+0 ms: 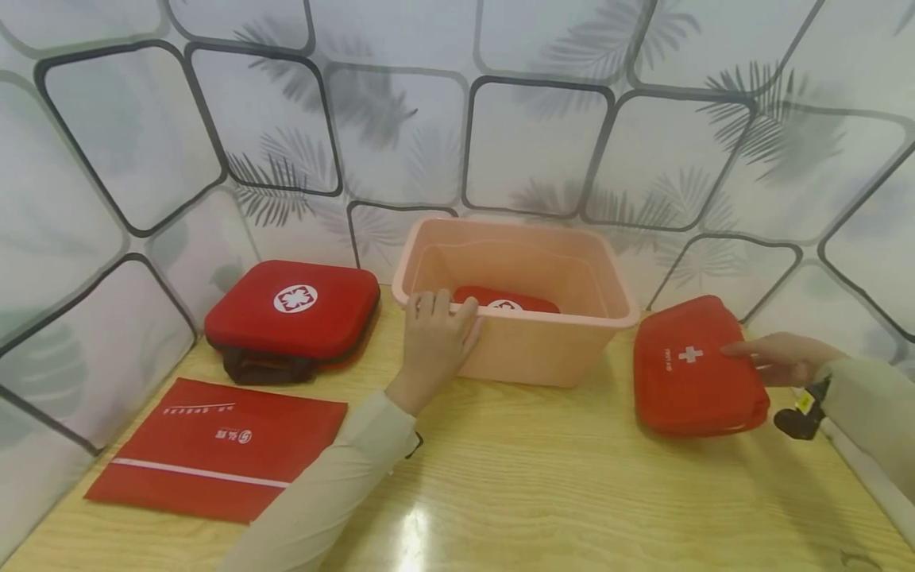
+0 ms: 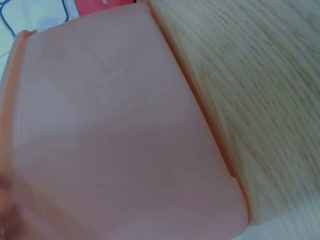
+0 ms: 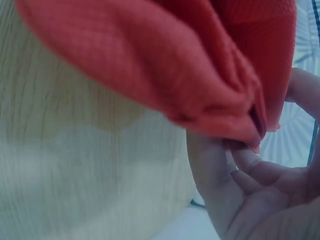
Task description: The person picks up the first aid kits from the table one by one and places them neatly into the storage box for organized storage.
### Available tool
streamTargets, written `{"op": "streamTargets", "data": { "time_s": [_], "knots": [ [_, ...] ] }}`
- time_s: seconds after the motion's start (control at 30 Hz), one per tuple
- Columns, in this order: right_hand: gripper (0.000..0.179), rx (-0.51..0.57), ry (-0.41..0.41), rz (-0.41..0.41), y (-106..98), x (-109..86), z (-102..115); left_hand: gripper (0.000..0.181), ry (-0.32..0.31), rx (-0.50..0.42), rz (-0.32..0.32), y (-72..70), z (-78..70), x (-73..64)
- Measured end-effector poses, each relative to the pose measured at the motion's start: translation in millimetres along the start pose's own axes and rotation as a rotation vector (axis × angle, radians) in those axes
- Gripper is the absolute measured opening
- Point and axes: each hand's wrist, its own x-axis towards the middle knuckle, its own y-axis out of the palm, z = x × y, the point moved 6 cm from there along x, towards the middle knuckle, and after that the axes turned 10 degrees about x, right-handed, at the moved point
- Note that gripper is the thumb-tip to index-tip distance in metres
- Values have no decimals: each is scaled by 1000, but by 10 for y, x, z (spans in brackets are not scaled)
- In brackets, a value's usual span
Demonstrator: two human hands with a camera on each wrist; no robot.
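My left hand (image 1: 432,342) grips the front rim of a peach plastic bin (image 1: 532,353), its fingers hooked over the edge. The bin's wall (image 2: 110,110) fills most of the left wrist view. Inside lies a red case (image 1: 486,297) with a white emblem, partly hidden by the front wall. To the right of the bin, my right hand (image 1: 786,357) holds a red first aid pouch (image 1: 693,397) by its right edge. The pouch is tilted, with its white cross showing. In the right wrist view, thumb and fingers pinch the pouch's fabric (image 3: 125,55).
A red hard case (image 1: 286,306) with a dark handle lies left of the bin. In front of it is a flat red folder (image 1: 221,445) with a white stripe. The wooden table (image 1: 543,485) meets patterned wall panels (image 1: 400,143) behind and at both sides.
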Motion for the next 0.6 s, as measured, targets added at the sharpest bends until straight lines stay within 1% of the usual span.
{"op": "streamTargets", "data": {
  "time_s": [0.07,0.23,0.3,0.4,0.5,0.6],
  "knots": [
    [60,-24,-18,-15,30,-9,67,19,2,6,-1,0,3,1],
    [27,-28,-57,-24,111,-38,234,19,4,10,7,10,0,-2],
    [19,-50,-77,-33,140,-51,311,19,4,15,11,13,-2,-4],
    [17,-120,-103,-44,197,-89,437,19,5,19,15,19,-5,-6],
    [17,-232,-118,-80,244,-128,551,19,4,20,19,23,-5,-8],
    [23,-358,-143,-118,281,-162,653,19,2,16,21,16,2,-7]
  ]
}}
